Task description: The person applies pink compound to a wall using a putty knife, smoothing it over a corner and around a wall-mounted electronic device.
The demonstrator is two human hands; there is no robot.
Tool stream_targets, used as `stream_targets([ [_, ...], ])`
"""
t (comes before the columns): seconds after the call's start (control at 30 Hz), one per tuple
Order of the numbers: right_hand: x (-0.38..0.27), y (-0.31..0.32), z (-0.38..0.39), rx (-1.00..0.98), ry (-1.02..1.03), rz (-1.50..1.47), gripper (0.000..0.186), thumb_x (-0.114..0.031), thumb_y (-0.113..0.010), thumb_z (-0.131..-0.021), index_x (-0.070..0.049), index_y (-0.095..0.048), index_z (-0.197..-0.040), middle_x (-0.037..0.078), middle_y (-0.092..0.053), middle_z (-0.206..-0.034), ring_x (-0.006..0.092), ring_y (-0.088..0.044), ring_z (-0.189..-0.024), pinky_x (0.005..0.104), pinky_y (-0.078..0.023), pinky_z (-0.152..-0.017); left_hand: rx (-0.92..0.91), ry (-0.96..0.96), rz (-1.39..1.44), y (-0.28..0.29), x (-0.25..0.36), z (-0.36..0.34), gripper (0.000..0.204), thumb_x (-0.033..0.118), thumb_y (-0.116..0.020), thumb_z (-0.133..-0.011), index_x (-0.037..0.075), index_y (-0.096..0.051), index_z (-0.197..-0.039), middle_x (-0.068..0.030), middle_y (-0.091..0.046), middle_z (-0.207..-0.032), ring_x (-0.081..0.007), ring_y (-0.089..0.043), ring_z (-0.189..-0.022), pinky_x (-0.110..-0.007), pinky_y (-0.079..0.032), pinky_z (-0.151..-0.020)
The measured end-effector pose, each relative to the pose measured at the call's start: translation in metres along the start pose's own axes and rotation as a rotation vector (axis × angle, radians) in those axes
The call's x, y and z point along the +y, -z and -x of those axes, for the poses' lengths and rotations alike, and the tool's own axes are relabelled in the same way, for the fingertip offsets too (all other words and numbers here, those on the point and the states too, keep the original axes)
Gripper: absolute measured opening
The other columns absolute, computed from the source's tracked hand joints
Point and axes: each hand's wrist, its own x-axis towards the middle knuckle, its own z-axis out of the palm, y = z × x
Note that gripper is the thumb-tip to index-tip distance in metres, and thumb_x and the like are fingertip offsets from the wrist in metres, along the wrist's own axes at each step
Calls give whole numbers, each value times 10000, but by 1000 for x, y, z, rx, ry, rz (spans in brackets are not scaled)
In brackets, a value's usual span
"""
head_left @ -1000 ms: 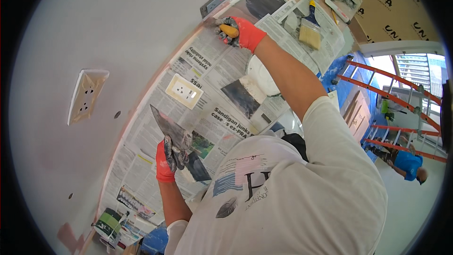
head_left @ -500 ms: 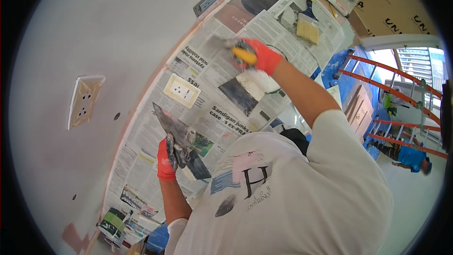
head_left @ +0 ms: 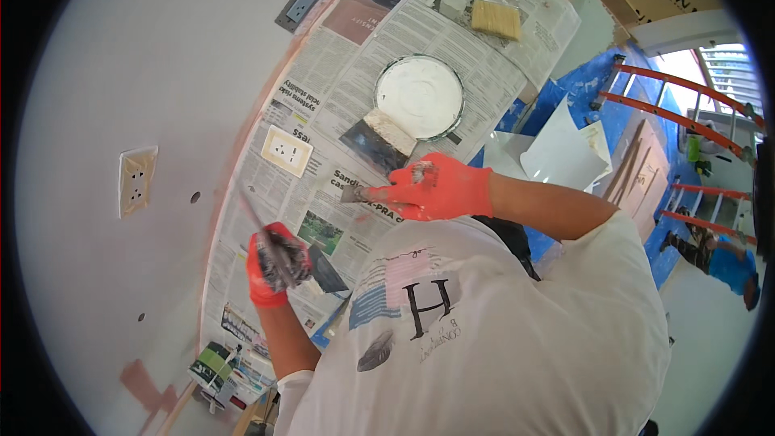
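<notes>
My left hand (head_left: 278, 265), in a red glove smeared dark and grey, is closed round a broad putty knife (head_left: 257, 211), its blade seen nearly edge-on and blurred. In my right hand (head_left: 432, 187), also red-gloved and smeared white, is a smaller putty knife (head_left: 353, 193); its handle is hidden in the fingers. The two blades are apart, over newspaper (head_left: 242, 274). Beyond my right hand lies a round white tub or lid (head_left: 420, 97) with a dark rim. Left of that hand is a socket outlet (head_left: 286, 152) with a pale surround.
A wide paintbrush (head_left: 496, 12) lies on the newspaper at the back. The wall (head_left: 89, 97) on the left holds another outlet (head_left: 137, 182) and a dark outlet (head_left: 300, 2). Paint tins (head_left: 211, 367) stand lower left. An orange ladder (head_left: 686, 117) and another person (head_left: 731, 266) are at right.
My right hand has come back toward my body, uncovering the round white thing. My left hand's blade has turned edge-on. The whole view has shifted.
</notes>
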Motion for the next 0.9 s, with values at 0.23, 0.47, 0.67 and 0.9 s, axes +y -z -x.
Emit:
stream_targets([
  [0.23,11,47,38,611,-293,-631,527,-87,-627,-874,-91,-499,-1385,114,-636,-964,250,-632,-761,343,-526,-669,77,81,-41,-77,0,-16,569,508,-486,-958,-51,-561,-881,-140,-532,-572,-235,-469,-375,-371,-391,-359],
  [0.47,20,66,62,591,-68,-638,522,-183,-609,-892,-181,-488,-1399,71,-588,-801,282,-615,-758,390,-520,-678,74,205,-261,-159,-30,-53,613,540,-454,-983,-36,-576,-809,-93,-529,-546,-174,-477,-378,-296,-379,-365],
  [0.67,72,33,81,323,-127,-566,461,-260,-563,-936,-170,-505,-1384,100,-637,-923,306,-646,-849,425,-520,-777,153,-65,-81,-171,-14,-50,571,501,-461,-988,-39,-532,-819,-107,-494,-536,-211,-474,-378,-339,-409,-365],
  [0.9,86,15,46,656,-297,-1023,417,-211,-577,-965,-75,-512,-1353,139,-694,-1011,266,-668,-898,370,-504,-825,600,-42,-246,-162,-22,-52,443,482,-429,-1018,80,-503,-845,-54,-462,-584,-191,-448,-443,-340,-407,-452],
])
